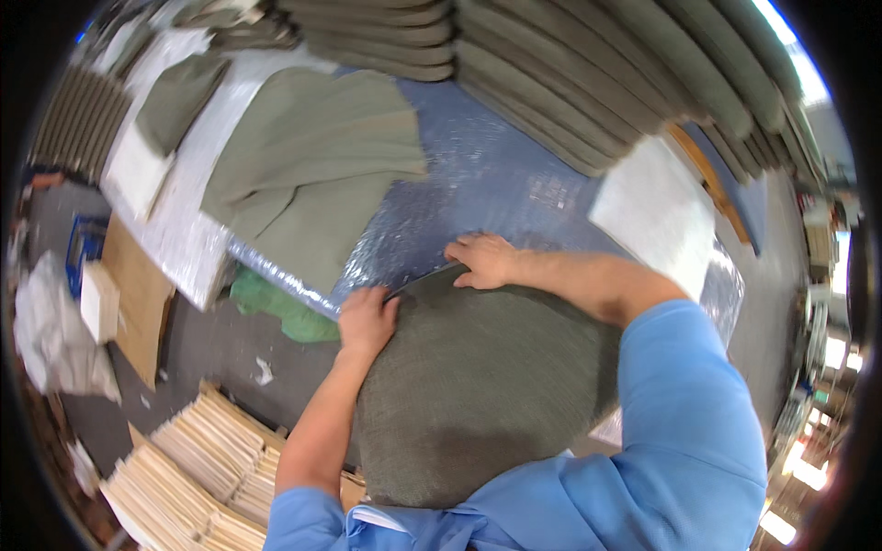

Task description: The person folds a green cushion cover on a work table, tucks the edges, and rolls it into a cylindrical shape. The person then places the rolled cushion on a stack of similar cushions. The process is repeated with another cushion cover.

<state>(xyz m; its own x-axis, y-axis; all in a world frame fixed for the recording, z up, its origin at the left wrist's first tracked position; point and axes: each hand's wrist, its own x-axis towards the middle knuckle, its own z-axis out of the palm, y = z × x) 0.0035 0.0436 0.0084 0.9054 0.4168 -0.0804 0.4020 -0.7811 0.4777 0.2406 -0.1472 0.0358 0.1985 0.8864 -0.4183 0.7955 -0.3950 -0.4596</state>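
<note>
olive cushion point(478, 386) is lying at the blue counter's point(482, 147) near side, stretching from my hands back toward my body; my left hand point(367, 323) is gripping its rim, my right hand point(484, 262) gripping farther over the counter.

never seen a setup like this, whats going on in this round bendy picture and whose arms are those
There's no machine: those are a person's own bare arms in blue sleeves. The single picture comes from a wide fisheye camera on their head, looking down, so straight edges bend. The left hand and right hand are at the far edge of a grey-green covered piece; how firmly they grip it can't be told. Beyond is a shiny blue surface with loose grey-green fabric on it. Stacked padded pieces stand at the far side.
</note>
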